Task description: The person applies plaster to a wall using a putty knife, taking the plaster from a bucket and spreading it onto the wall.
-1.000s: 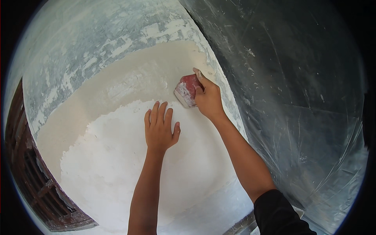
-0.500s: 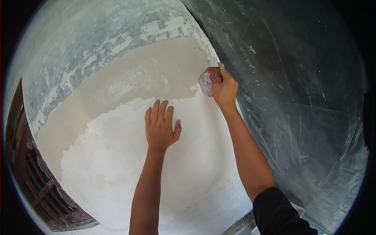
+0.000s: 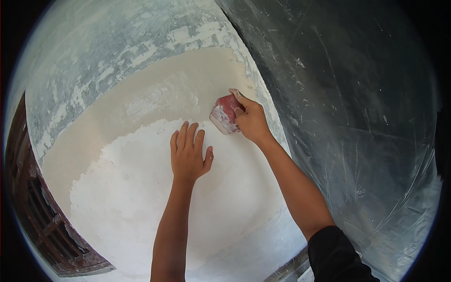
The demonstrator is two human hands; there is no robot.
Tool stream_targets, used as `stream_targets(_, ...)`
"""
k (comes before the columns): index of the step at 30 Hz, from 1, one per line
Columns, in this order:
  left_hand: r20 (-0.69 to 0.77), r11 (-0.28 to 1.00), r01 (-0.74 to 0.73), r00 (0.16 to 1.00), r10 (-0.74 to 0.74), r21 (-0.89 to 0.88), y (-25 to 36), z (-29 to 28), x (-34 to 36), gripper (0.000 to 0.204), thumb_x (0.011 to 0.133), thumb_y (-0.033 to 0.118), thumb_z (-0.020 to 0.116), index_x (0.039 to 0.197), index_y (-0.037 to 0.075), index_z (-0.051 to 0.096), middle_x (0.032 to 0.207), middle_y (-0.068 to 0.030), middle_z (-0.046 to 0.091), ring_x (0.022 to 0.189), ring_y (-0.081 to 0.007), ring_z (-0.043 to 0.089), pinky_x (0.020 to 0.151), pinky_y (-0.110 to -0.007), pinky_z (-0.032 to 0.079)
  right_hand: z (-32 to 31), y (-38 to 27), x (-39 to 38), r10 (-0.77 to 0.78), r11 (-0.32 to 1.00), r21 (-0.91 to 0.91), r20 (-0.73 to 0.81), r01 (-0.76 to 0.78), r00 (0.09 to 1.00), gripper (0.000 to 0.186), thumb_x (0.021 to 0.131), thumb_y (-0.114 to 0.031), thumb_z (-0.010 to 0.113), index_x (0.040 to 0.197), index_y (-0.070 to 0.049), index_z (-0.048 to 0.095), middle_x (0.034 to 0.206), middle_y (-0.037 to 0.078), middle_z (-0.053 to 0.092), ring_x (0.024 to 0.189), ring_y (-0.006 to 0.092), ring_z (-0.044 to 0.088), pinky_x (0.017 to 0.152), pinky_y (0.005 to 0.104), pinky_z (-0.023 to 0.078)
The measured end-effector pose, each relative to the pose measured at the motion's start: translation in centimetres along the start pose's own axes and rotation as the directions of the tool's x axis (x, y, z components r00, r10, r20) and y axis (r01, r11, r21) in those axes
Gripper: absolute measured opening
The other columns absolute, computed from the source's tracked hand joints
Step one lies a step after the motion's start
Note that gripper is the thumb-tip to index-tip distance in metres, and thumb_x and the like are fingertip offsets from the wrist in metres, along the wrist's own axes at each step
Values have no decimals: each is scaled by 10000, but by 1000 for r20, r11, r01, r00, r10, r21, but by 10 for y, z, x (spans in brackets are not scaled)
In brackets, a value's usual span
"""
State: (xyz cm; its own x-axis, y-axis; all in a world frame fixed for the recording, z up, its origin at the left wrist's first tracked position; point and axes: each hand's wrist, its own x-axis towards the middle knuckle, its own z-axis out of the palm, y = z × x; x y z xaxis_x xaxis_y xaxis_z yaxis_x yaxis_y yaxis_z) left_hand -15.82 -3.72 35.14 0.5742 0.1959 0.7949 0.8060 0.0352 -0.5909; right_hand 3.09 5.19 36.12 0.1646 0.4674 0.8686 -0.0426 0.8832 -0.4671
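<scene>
My right hand (image 3: 252, 117) grips a red putty scraper (image 3: 226, 111), its face smeared with white filler. The scraper's pale edge lies against the wall (image 3: 141, 197), where a damp-looking beige band (image 3: 120, 101) meets smooth white. To its left, my left hand (image 3: 189, 152) rests with fingers spread on the white surface, just below the band. Nothing is in that hand. The inner side of the right palm and the scraper's far side are hidden.
Patchy grey-white wall (image 3: 94, 51) spreads above the beige band. A dark, scuffed plastic sheet (image 3: 357, 108) hangs along the right side, close to my right arm. At the lower left is a brown barred window frame (image 3: 49, 225) with white splashes.
My right hand has drawn the scraper left and down from the wall's right edge, closer to my left hand. The left hand stays in nearly the same place.
</scene>
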Motion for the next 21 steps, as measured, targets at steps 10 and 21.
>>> stream_targets(10, -5, 1000, -1, 1000, 1, 0, 0, -1, 2, 435, 775, 240, 603, 1149, 30, 530, 1294, -137, 506, 1288, -344, 403, 1045, -495, 294, -3, 16, 1, -33, 999, -2, -56, 33, 998, 482, 847, 81, 482, 1294, -67, 582, 1144, 182, 660, 1020, 183, 622, 907, 268, 443)
stream_targets(21, -22, 1000, 4, 1000, -4, 6, 0, -1, 1, 430, 772, 254, 606, 1138, 35, 554, 1273, -137, 521, 1268, -343, 426, 1038, -495, 311, -11, 14, -4, 101, 995, 15, -188, -100, 977, 503, 772, 100, 462, 1253, 17, 585, 1137, 255, 638, 1036, 358, 643, 915, 341, 477)
